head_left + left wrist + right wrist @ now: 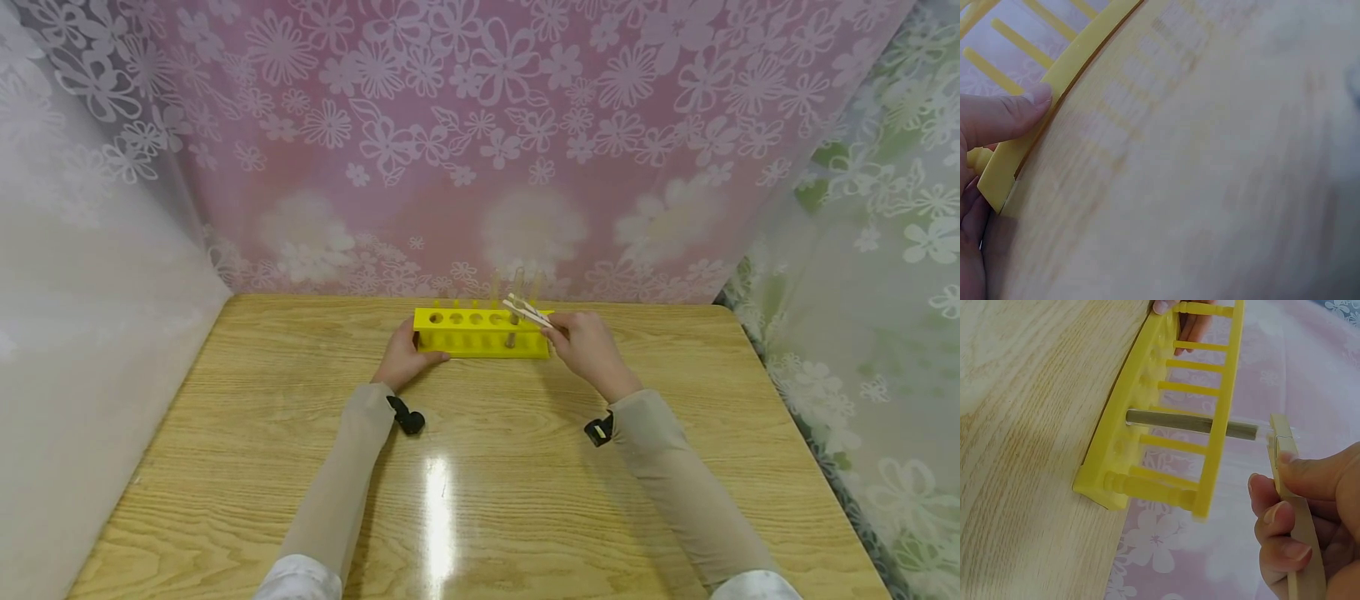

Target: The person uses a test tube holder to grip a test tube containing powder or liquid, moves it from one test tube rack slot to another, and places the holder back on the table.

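Observation:
A yellow test tube rack (480, 352) stands upright near the table's far edge. My left hand (402, 358) grips its left end, the thumb (1007, 119) lying on the base. One glass test tube (1172, 420) with dark grey contents stands in a hole in the rack's right half. My right hand (587, 346) holds a wooden test tube clamp (1282, 456) by its handle, fingers curled round it. The clamp's front end is at the tube's clear upper part, above the rack's top bar; whether it grips the glass I cannot tell.
Two more clear tubes, faint in the head view, rise at the rack's back right. Yellow pegs (1019, 42) line its rear. A pink flowered curtain (480, 167) hangs close behind the rack. The wooden table (495, 483) extends toward me, with a bright reflection.

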The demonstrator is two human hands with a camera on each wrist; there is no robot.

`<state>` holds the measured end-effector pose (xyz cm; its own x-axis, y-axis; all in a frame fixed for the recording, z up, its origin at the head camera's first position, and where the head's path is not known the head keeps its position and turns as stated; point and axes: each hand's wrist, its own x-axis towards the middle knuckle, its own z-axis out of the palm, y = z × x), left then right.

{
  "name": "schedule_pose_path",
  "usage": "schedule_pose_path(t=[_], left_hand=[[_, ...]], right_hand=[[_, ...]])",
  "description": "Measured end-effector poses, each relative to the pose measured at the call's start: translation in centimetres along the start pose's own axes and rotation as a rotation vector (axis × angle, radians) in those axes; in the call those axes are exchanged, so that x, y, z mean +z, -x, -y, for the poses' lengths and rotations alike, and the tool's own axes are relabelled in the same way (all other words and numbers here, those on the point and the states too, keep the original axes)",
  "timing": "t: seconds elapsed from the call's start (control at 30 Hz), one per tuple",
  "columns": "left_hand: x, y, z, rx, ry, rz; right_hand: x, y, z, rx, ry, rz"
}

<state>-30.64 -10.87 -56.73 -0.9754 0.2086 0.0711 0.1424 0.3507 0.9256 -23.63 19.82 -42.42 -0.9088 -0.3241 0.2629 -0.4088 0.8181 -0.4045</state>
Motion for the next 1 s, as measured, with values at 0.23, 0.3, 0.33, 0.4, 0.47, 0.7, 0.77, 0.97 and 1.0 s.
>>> schedule_pose_path(t=[0.23,0.3,0.33,0.4,0.47,0.7,0.77,0.97,1.0], left_hand=[[0.0,0.0,-0.1,-0.003,0.003,0.003],[0.0,0.0,-0.1,-0.004,0.003,0.002],[0.0,0.0,-0.1,-0.003,0.003,0.001],[0.0,0.0,-0.1,0.001,0.004,0.000],[0.0,0.0,0.0,0.007,0.002,-0.001],[0.0,0.0,0.0,0.012,-0.007,-0.007],[0.0,0.0,-0.1,0.010,-0.005,-0.007],[0.0,0.0,-0.1,0.020,-0.005,-0.007],[0.0,0.0,-0.2,0.023,-0.006,-0.007]], right_hand=[[-0.3,0.0,0.2,-0.003,-0.007,-0.010],[-0.4,-0.1,0.2,-0.008,-0.008,-0.013],[-0.5,-0.1,0.2,-0.009,-0.010,-0.014],[-0.5,-0.1,0.2,-0.012,-0.013,-0.016],[-0.6,-0.2,0.2,-0.016,-0.015,-0.016],[-0.9,-0.2,0.4,-0.012,-0.020,-0.023],[-1.0,-0.2,0.5,-0.008,-0.016,-0.020],[-1.7,-0.4,0.8,-0.006,-0.026,-0.016],[-1.8,-0.4,0.8,-0.008,-0.029,-0.016]])
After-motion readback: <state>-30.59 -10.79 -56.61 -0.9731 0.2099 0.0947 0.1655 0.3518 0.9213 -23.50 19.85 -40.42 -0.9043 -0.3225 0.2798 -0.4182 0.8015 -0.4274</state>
